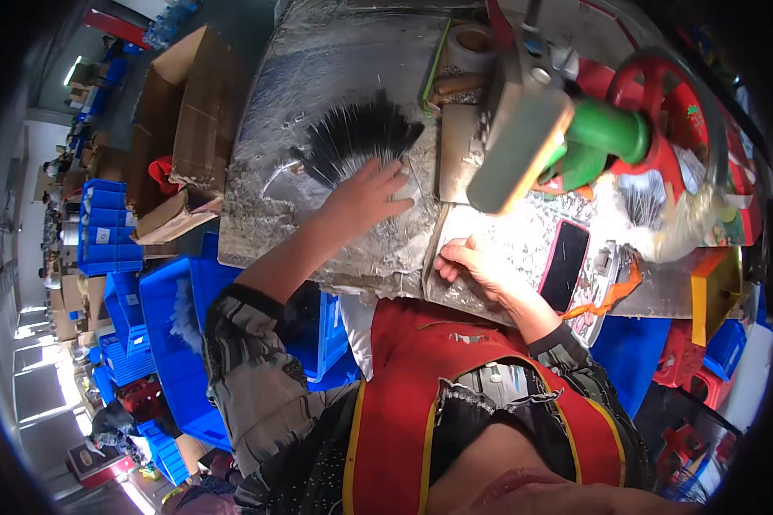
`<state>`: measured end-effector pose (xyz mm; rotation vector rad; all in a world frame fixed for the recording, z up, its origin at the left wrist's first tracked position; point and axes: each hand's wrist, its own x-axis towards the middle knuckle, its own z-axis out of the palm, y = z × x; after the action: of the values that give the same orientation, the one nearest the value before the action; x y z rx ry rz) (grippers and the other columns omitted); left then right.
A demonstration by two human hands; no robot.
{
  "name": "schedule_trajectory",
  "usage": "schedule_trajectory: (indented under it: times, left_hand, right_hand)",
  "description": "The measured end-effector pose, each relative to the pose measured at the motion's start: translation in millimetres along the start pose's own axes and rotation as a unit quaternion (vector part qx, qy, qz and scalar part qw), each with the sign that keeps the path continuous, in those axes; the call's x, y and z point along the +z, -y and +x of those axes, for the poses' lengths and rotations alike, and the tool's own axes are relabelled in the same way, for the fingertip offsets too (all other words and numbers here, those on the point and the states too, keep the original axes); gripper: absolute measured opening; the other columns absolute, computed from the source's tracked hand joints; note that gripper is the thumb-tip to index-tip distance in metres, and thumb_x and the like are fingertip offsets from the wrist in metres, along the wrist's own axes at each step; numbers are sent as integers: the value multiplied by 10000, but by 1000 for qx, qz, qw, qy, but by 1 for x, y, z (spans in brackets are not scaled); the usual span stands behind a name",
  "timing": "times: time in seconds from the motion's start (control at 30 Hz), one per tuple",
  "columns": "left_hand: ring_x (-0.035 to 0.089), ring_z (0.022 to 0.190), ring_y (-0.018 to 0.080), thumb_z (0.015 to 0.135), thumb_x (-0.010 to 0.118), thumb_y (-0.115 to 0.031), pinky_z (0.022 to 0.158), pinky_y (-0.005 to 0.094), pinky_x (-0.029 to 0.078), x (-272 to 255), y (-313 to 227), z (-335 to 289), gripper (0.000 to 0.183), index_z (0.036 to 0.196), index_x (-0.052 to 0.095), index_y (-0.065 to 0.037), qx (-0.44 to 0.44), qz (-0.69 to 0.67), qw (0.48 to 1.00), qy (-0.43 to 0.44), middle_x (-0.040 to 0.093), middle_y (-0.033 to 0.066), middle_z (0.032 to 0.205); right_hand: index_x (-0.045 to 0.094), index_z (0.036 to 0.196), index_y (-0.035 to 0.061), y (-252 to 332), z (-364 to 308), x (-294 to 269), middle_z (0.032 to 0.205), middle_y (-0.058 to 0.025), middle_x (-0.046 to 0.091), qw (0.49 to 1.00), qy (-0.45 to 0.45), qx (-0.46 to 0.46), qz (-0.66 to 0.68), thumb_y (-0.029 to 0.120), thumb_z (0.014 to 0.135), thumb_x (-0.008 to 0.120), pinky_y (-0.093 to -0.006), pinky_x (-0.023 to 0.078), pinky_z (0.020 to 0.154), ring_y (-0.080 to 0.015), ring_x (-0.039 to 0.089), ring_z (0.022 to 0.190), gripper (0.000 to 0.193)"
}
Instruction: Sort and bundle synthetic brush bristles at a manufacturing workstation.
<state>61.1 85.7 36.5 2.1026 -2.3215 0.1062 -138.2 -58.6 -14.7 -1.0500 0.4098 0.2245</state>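
Note:
A fanned-out pile of thin black strips (361,129), with lighter lines among them, lies on the worn grey worktable (258,219). Over the near edge of this pile is my left hand (368,199), its fingers spread and touching the strips. My right hand (475,263) rests on the brightly lit part of the bench, at the near edge. Its fingers are curled in with the thumb against them; whatever may be between them is too small to make out. Just right of that hand lies a dark phone (567,264) in a pink case.
A green and red machine (605,130) with a lamp head (520,154) stands over the bench's right side. Behind it sits a tape roll (471,45). An orange strap (614,296) lies near the front edge. Left are a cardboard box (199,129) and blue bins (167,300).

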Motion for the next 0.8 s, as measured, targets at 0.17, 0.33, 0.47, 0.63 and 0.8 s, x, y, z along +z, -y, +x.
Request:
schedule_trajectory:
  times: [0.17, 0.33, 0.47, 0.63, 0.8]
  left_hand:
    - [432, 1112, 292, 675, 564, -16, 916, 408, 343, -80, -67, 15, 298, 965, 587, -83, -118, -43, 986, -108, 518, 91, 1114]
    - [554, 800, 165, 784, 503, -110, 751, 308, 428, -173, -147, 38, 102, 823, 584, -63, 1, -6, 886, -463, 583, 42, 824]
    - [545, 741, 84, 855, 451, -351, 775, 275, 403, -239, -211, 39, 309, 817, 595, -81, 253, 90, 631, -728, 578, 27, 745]
    - [490, 930, 166, 798, 571, -288, 900, 363, 361, -254, -247, 54, 347, 1047, 521, -52, 271, 66, 678, -681, 564, 69, 1042]
    - [468, 993, 209, 841, 507, -237, 890, 339, 359, -265, -226, 78, 296, 1050, 529, -28, 258, 24, 615, -745, 530, 71, 1115]
  right_hand:
    - [606, 746, -14, -9, -30, -18, 665, -63, 597, 1000, 22, -6, 9, 224, 817, 547, -224, 445, 551, -110, 546, 573, 255]
    - [600, 724, -7, -19, -44, -41, 644, -50, 585, 1000, 27, -2, -4, 230, 817, 547, -218, 438, 536, -102, 537, 563, 260]
    - [590, 702, -1, -16, -56, -38, 627, -39, 572, 998, 52, 18, -35, 222, 812, 541, -214, 432, 522, -94, 524, 547, 254]
    - [597, 700, 0, -26, -63, -41, 596, -42, 563, 997, 48, 32, -57, 215, 806, 539, -211, 423, 511, -96, 516, 532, 246]
    - [606, 694, -5, -21, -68, -46, 594, -44, 568, 998, 18, 27, -53, 201, 810, 530, -210, 421, 507, -95, 514, 522, 249]
